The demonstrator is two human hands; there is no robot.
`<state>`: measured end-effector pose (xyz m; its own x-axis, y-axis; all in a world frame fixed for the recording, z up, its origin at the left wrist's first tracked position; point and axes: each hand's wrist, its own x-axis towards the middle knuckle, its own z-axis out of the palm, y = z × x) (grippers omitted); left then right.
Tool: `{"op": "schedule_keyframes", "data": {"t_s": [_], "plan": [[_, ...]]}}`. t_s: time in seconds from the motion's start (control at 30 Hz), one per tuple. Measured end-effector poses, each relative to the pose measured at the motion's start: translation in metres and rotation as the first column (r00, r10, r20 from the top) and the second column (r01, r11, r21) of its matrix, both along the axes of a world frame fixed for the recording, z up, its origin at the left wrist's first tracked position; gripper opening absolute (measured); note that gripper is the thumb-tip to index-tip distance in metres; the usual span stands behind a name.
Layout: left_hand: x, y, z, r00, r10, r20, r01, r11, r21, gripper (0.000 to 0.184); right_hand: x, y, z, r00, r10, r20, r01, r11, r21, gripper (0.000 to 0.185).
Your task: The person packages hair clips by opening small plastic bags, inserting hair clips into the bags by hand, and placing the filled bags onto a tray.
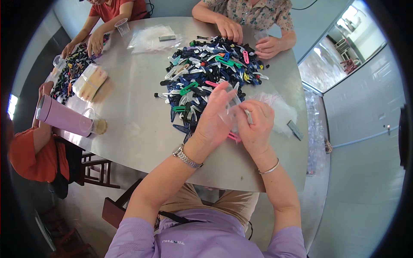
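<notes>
My left hand (pixel 211 122), a watch on its wrist, is closed around a clear plastic cup (pixel 230 112) tilted above the table. Against the cup's right side, my right hand (pixel 257 124) has its fingers pinched together. A small pale piece shows at those fingertips, too little of it to name. Just beyond both hands lies a big heap of snap hair clips (pixel 193 81), mostly black, navy and white, with some green, pink and yellow ones. A pink hair clip (pixel 234 137) lies below the hands at the heap's near edge.
Clear plastic bags (pixel 275 109) and a grey metal strip (pixel 295 130) lie at right. More bags (pixel 148 41) are at the back. A pink tumbler (pixel 64 116) and a packed bundle (pixel 89 81) stand left. Co-workers' hands (pixel 230 29) handle clips around the metal table (pixel 137 116).
</notes>
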<state>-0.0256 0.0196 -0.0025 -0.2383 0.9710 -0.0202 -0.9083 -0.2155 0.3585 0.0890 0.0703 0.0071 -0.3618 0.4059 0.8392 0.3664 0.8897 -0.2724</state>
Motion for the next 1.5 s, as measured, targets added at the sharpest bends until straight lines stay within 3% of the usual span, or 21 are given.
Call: {"op": "schedule_keyframes", "data": {"t_s": [0.1, 0.2, 0.33, 0.37, 0.43, 0.47, 0.5, 0.53, 0.6, 0.67, 0.7, 0.77, 0.9, 0.97, 1.07, 1.1, 1.17, 1.27, 1.33, 1.5], "plan": [[0.004, -0.002, 0.000, 0.992, 0.005, -0.129, -0.003, 1.000, 0.017, 0.024, -0.001, -0.004, 0.001, 0.998, -0.017, 0.061, 0.018, 1.000, -0.002, 0.015], [-0.001, 0.000, -0.006, 0.998, -0.008, -0.060, 0.004, 0.998, -0.064, 0.023, -0.001, -0.003, -0.002, 0.997, -0.022, 0.072, 0.023, 1.000, -0.010, 0.014], [-0.002, 0.000, -0.003, 0.996, 0.026, -0.089, -0.031, 0.998, -0.062, 0.020, 0.000, -0.004, -0.003, 0.997, -0.009, 0.075, 0.013, 0.999, -0.045, 0.017], [-0.003, -0.001, 0.000, 0.998, 0.022, -0.052, -0.025, 0.997, -0.071, 0.019, 0.000, -0.003, 0.000, 0.997, -0.011, 0.076, 0.014, 0.999, -0.044, 0.017], [-0.015, 0.001, 0.003, 1.000, 0.014, -0.015, -0.015, 0.997, -0.081, 0.019, 0.003, 0.000, 0.009, 0.983, 0.185, 0.003, -0.185, 0.982, -0.041, 0.021], [-0.028, 0.005, 0.005, 0.993, -0.002, 0.121, 0.008, 0.999, -0.043, 0.021, 0.007, 0.003, 0.011, 0.984, 0.178, 0.004, -0.178, 0.983, -0.040, 0.021], [-0.037, 0.006, 0.006, 0.966, -0.026, 0.256, 0.028, 1.000, -0.003, 0.024, 0.015, 0.007, 0.012, 0.984, 0.145, -0.105, -0.162, 0.973, -0.166, 0.023], [-0.042, 0.000, 0.019, 0.971, 0.014, 0.241, -0.019, 1.000, 0.019, 0.032, 0.022, 0.011, 0.014, 0.973, 0.097, -0.207, -0.156, 0.945, -0.289, 0.024], [-0.059, 0.003, 0.024, 0.955, 0.085, 0.284, -0.077, 0.996, -0.039, 0.027, 0.028, 0.028, 0.009, 0.979, -0.013, -0.202, -0.064, 0.927, -0.368, 0.027], [-0.067, 0.008, 0.024, 0.951, 0.171, 0.258, -0.152, 0.984, -0.091, 0.021, 0.029, 0.046, -0.002, 0.990, -0.027, 0.138, 0.082, 0.908, -0.411, 0.031], [-0.070, 0.011, 0.024, 0.942, 0.164, 0.291, -0.141, 0.985, -0.100, 0.020, 0.024, 0.050, -0.004, 0.990, -0.029, 0.135, 0.083, 0.907, -0.413, 0.031], [-0.075, 0.017, 0.024, 0.934, 0.156, 0.322, -0.127, 0.986, -0.109, 0.019, 0.015, 0.055, -0.008, 0.923, 0.069, 0.379, 0.003, 0.982, -0.186, 0.031], [-0.078, 0.029, 0.024, 0.900, 0.121, 0.418, -0.116, 0.993, -0.036, 0.019, 0.002, 0.057, -0.013, 0.887, 0.157, 0.434, -0.067, 0.974, -0.216, 0.028], [-0.081, 0.030, 0.015, 0.899, 0.096, 0.428, -0.118, 0.993, 0.027, 0.019, -0.006, 0.056, -0.004, 0.840, 0.272, 0.471, -0.072, 0.914, -0.399, 0.023], [-0.085, 0.027, 0.006, 0.915, 0.069, 0.398, -0.131, 0.983, 0.131, 0.019, -0.016, 0.045, 0.001, 0.825, 0.287, 0.487, -0.019, 0.875, -0.484, 0.018], [-0.086, 0.023, 0.005, 0.917, 0.063, 0.394, -0.123, 0.984, 0.129, 0.019, -0.015, 0.042, 0.003, 0.823, 0.292, 0.487, -0.022, 0.873, -0.487, 0.018], [-0.088, 0.020, 0.005, 0.920, 0.065, 0.387, -0.123, 0.984, 0.126, 0.018, -0.008, 0.042, 0.008, 0.911, 0.270, 0.311, -0.037, 0.806, -0.591, 0.017], [-0.085, 0.021, 0.004, 0.920, 0.070, 0.386, -0.127, 0.984, 0.126, 0.017, 0.001, 0.051, 0.011, 0.925, 0.171, 0.340, 0.056, 0.823, -0.565, 0.018], [-0.085, 0.022, 0.001, 0.903, -0.010, 0.429, -0.065, 0.985, 0.159, 0.016, -0.002, 0.053, 0.009, 0.940, 0.140, 0.312, 0.061, 0.829, -0.556, 0.018], [-0.083, 0.021, 0.005, 0.906, 0.036, 0.421, -0.093, 0.989, 0.117, 0.017, -0.008, 0.058, 0.005, 0.972, 0.099, 0.213, 0.041, 0.820, -0.571, 0.019]]}}
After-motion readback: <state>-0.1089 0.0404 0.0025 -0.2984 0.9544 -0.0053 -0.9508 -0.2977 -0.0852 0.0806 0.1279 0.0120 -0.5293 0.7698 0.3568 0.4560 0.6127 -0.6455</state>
